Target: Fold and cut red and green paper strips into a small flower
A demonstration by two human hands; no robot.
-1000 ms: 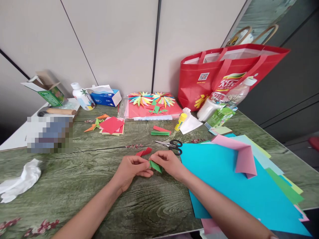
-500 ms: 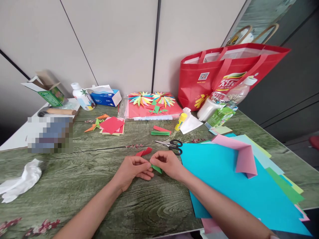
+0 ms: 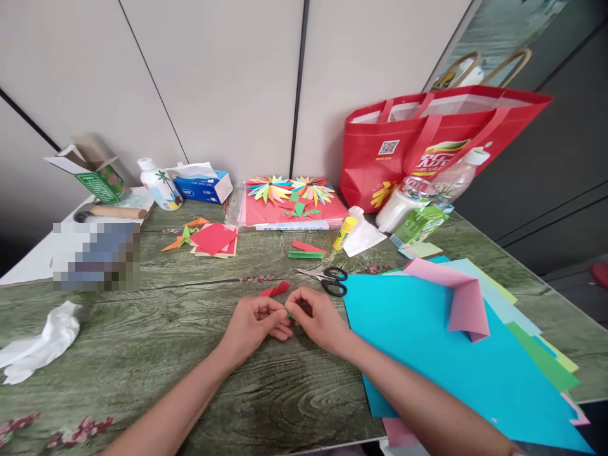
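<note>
A small piece of green paper (image 3: 289, 314) is pinched between both hands, mostly covered by the fingers. My left hand (image 3: 256, 322) grips it from the left with thumb and forefinger, the other fingers curled below. On the other side my right hand (image 3: 313, 316) closes its thumb and fingertips on the same paper. Just behind the hands lies a folded red paper strip (image 3: 274, 290). Scissors (image 3: 327, 278) with black handles rest beyond my right hand. Farther back are a green folded strip (image 3: 306, 254) and a red strip (image 3: 308, 246).
Large blue sheets (image 3: 403, 335) cover the right side, with a folded pink strip (image 3: 468, 304) on top. A glue stick (image 3: 344, 233) stands near crumpled tissue. Square papers (image 3: 215, 239) are stacked at the left. A red bag (image 3: 363, 149) stands at the back right.
The green paper, which stuck out below my right fingers, is now almost wholly hidden between the fingertips. Both hands stay in nearly the same place.
</note>
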